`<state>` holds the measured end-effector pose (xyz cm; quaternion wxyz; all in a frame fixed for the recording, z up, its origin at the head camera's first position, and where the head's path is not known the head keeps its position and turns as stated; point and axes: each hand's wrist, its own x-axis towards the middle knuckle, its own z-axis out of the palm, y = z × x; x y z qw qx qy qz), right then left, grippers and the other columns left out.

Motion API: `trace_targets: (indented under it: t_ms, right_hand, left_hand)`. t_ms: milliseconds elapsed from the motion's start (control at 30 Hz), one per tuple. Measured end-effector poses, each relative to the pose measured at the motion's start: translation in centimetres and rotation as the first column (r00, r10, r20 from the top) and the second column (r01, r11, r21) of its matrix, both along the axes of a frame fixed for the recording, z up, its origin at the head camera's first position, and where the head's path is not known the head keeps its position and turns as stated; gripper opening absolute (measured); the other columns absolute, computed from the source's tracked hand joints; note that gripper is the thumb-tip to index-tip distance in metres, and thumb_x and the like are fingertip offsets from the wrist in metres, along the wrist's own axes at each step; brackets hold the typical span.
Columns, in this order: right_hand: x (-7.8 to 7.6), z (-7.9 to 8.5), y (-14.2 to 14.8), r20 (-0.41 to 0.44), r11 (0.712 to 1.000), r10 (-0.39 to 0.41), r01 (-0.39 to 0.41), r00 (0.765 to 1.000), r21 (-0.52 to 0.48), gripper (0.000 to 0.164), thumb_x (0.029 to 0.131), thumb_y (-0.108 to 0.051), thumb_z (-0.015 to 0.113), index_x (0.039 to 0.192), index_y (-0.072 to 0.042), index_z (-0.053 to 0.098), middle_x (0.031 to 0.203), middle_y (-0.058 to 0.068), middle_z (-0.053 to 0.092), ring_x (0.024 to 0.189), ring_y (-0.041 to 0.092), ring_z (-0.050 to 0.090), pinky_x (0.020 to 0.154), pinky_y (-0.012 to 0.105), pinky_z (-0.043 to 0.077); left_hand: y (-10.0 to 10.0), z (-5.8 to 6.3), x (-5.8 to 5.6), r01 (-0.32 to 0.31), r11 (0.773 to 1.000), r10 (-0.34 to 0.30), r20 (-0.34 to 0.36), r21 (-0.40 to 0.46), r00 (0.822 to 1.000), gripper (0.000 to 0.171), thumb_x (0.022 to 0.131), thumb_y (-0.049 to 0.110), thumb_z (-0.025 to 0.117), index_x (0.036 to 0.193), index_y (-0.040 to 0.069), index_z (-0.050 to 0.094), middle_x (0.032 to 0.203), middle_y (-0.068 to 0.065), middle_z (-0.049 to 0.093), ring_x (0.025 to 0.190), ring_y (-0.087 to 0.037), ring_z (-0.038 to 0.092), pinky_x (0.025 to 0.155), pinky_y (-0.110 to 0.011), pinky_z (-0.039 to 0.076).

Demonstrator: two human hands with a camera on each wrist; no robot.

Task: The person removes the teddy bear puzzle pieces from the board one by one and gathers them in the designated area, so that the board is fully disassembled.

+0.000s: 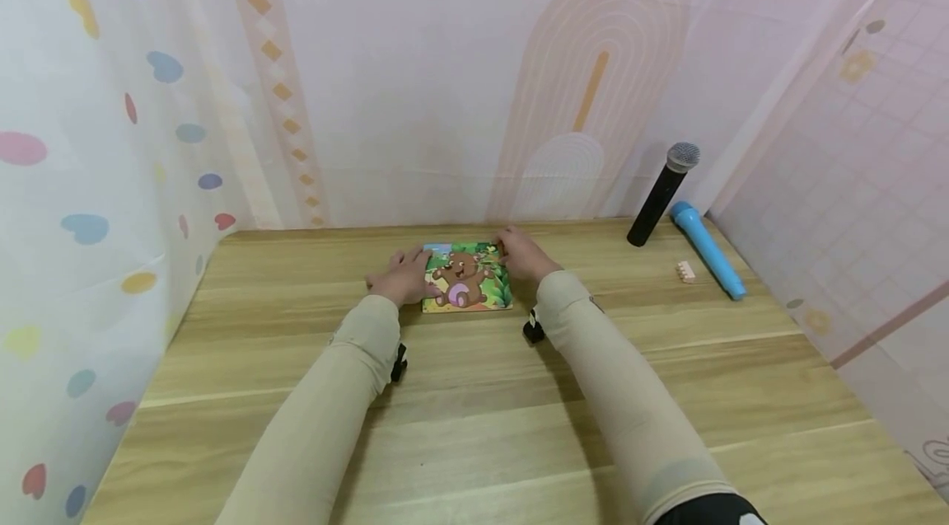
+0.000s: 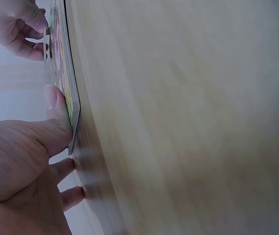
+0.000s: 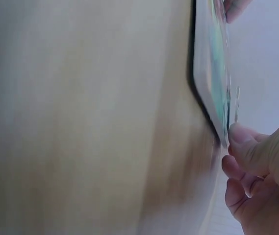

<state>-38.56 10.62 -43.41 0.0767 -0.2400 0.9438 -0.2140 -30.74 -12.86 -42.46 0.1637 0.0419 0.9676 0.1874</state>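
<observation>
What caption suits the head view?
Left hand and right hand at a bear picture board, black microphone and blue microphone farther right.

Set flat on the worktop (image 1: 452, 418): a thin rectangular picture board (image 1: 465, 279), printed with a smiling brown bear, pink-bellied, amid green foliage. Held just above its right end by the right hand (image 1: 523, 255): a thin piece (image 3: 237, 105), seen edge-on.

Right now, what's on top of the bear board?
The left hand rests partly on the bear board; the right hand pinches a thin piece just above it. What's beneath the left hand is covered.
</observation>
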Motion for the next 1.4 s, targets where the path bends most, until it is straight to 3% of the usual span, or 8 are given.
trace_targets:
  t_ms: [300,533,1400]
  right_hand:
    - [-0.1,0.0,1.2,-0.014,1.0,-0.011,0.011,1.0,-0.01,0.037,0.096,0.004,0.064,0.133,0.007,0.057,0.126,0.019,0.055,0.118,0.032,0.057,0.106,0.04,0.047]
    - [-0.2,-0.5,2.1,0.03,0.999,-0.036,0.036,0.999,-0.007,0.04,0.098,0.002,0.062,0.137,0.006,0.054,0.135,0.021,0.052,0.128,0.035,0.053,0.111,0.042,0.043]
    - [-1.1,0.8,10.5,0.057,0.986,-0.164,0.165,0.985,-0.012,0.042,0.1,0.005,0.056,0.141,0.008,0.05,0.144,0.027,0.046,0.136,0.041,0.045,0.115,0.05,0.037]
  left_hand:
    - [-0.1,0.0,0.3,-0.001,1.0,0.001,-0.001,0.005,1.0,0.082,0.1,0.035,0.065,0.163,0.011,0.019,0.171,-0.009,0.005,0.155,-0.04,0.002,0.104,-0.086,0.01]
    - [-0.6,-0.6,0.7,-0.007,1.0,0.007,-0.005,0.008,1.0,0.081,0.1,0.035,0.066,0.163,0.009,0.021,0.171,-0.011,0.007,0.154,-0.042,0.004,0.103,-0.087,0.011]
    - [0.0,-0.2,0.1,0.011,1.0,-0.011,-0.018,-0.001,1.0,0.08,0.101,0.036,0.063,0.164,0.011,0.019,0.171,-0.01,0.006,0.155,-0.041,0.003,0.103,-0.087,0.01]
